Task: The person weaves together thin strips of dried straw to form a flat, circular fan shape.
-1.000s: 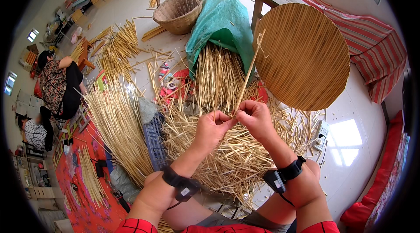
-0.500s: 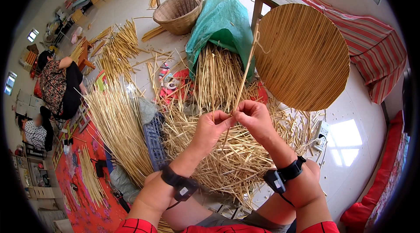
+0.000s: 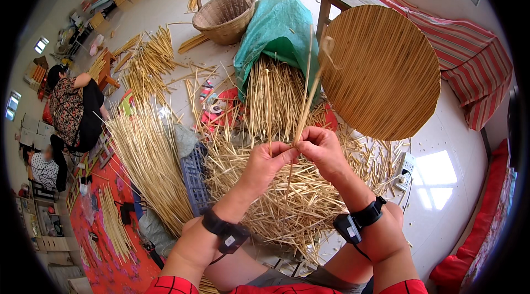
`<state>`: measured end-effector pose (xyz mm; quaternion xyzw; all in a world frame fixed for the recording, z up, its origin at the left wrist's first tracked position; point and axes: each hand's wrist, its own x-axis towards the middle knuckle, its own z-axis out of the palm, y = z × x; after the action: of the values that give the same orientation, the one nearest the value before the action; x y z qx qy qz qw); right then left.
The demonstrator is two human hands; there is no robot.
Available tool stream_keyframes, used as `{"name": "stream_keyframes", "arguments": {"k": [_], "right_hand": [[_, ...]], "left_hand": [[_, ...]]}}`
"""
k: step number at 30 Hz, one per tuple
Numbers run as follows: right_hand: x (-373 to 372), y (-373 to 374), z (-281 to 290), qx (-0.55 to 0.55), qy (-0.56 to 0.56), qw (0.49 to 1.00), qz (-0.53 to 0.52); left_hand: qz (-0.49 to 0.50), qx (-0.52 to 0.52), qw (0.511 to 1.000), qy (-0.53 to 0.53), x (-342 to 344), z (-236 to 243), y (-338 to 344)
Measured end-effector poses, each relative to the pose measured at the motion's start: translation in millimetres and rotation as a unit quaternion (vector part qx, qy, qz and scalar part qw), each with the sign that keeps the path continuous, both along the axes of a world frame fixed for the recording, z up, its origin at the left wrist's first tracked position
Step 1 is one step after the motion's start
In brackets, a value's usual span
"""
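The left hand (image 3: 270, 160) and right hand (image 3: 321, 149) pinch a straw stalk (image 3: 304, 118) in their grip; dry stems (image 3: 277, 98) jut from a green sack (image 3: 281, 21).

Taking the sack (image 3: 281, 15) as reference, stalks (image 3: 274, 98) lie partly inside its mouth, a basket (image 3: 225, 25) stands immediately left, and a panel (image 3: 381, 73) is to its right. Before the sack lies a straw heap (image 3: 295, 203), with the left hand (image 3: 266, 162) and right hand (image 3: 323, 150) above it. A crate (image 3: 195, 179) and a bundle (image 3: 150, 164) lie front left.
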<state>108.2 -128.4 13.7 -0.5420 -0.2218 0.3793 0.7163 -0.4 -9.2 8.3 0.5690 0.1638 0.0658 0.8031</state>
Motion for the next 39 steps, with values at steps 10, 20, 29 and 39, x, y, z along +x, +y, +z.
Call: {"name": "stream_keyframes", "arguments": {"k": [10, 20, 29, 39], "right_hand": [[2, 1, -4, 0.006, 0.02, 1.0, 0.012], [5, 0, -6, -0.171, -0.04, 0.984, -0.042], [6, -15, -24, -0.48, -0.449, 0.723, 0.213], [18, -2, 4, -0.011, -0.076, 0.994, -0.076]], "left_hand": [[-0.03, -0.005, 1.0, 0.0, 1, 2, 2], [-0.063, 0.018, 0.998, 0.001, 1, 6, 1], [-0.051, 0.007, 0.999, 0.006, -1, 4, 2], [-0.064, 0.051, 0.995, 0.057, 3, -5, -4]]}}
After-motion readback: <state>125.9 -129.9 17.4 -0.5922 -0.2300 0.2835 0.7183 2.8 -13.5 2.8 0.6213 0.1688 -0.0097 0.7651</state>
